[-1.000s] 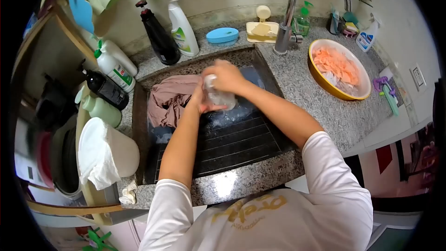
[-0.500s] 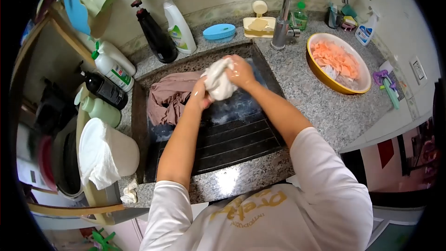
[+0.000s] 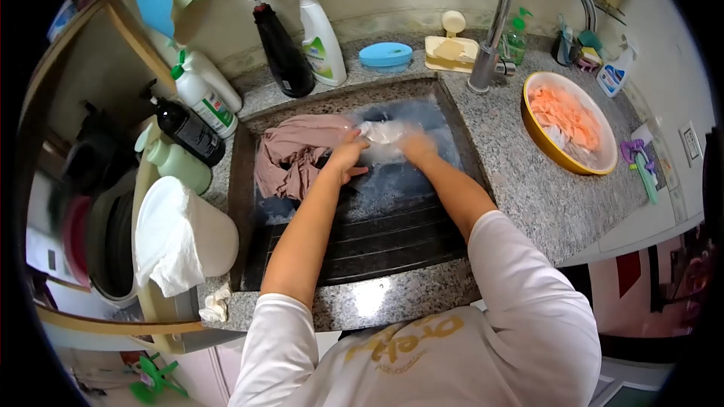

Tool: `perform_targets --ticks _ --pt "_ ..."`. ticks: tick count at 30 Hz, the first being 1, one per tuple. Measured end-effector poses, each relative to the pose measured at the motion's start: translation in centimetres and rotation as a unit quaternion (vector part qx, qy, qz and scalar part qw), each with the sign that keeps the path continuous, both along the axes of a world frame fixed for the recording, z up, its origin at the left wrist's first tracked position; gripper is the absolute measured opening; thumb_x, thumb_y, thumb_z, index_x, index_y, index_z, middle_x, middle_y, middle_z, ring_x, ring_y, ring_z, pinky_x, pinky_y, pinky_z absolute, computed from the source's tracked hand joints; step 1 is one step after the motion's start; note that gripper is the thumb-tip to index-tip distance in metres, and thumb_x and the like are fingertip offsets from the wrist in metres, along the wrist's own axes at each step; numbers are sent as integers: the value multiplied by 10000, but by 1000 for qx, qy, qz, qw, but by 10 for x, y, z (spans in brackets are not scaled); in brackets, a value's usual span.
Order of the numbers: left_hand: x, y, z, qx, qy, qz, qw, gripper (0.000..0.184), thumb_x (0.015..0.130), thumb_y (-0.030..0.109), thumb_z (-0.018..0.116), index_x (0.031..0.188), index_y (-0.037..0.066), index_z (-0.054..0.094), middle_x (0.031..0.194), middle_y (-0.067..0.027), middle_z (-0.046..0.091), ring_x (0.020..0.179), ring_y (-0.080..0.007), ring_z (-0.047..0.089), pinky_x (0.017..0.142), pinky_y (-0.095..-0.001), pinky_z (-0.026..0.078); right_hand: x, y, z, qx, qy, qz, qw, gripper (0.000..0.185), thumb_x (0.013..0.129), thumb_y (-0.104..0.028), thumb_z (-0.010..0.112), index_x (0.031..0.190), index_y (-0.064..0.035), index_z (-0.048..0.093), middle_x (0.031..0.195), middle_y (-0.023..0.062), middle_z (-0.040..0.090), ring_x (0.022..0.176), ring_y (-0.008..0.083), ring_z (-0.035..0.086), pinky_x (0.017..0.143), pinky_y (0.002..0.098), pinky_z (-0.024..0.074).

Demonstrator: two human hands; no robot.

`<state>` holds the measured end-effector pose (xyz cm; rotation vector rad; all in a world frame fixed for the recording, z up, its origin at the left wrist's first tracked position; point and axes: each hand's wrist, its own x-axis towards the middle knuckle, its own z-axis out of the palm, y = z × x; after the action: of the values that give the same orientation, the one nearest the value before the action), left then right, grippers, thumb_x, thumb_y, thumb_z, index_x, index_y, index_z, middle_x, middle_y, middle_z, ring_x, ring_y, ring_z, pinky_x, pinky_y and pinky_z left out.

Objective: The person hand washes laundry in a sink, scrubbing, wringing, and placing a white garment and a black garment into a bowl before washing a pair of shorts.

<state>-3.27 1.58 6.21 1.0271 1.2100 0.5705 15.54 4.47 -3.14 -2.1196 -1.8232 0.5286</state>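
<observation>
Around the person's two hands, a grey speckled counter is seen, with a dark sink set into it. Across the sink's near part, a ridged black board is seen, its far end wetted with suds. Right of the sink, a yellow basin is filled with orange cloth. By the sink's far right corner, a curved tap is mounted. On the left, a white bucket is partly covered by a white rag. At the sink's left side, a mauve cloth is heaped. Just beside it, over the wet part, a white cloth, blurred, is placed between the hands. Its left edge is met by the left hand, whose thumb is spread from the fingers; whether cloth is pinched cannot be told. Its right end is covered by the right hand, blurred, so how those fingers are set cannot be told. Behind the sink, a soap dish is placed beside a blue case.
</observation>
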Motion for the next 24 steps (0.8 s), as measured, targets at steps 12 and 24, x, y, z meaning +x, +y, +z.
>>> perform_targets --ticks 12,24 --pt "-4 16 10 -19 -360 -16 933 476 828 382 468 1218 123 381 1238 -131 388 1057 -322 432 793 -492 458 -102 -101 180 417 58 380 824 137 539 -148 623 672 -173 649 822 71 495 862 273 485 741 365 375" --pt "11 -8 32 -33 -226 66 971 353 831 269 475 1097 37 472 1154 -133 468 988 -230 531 759 -395 502 1 -29 93 326 57 83 940 292 645 -227 572 936 -238 550 839 53 527 781 287 563 668 389 471"
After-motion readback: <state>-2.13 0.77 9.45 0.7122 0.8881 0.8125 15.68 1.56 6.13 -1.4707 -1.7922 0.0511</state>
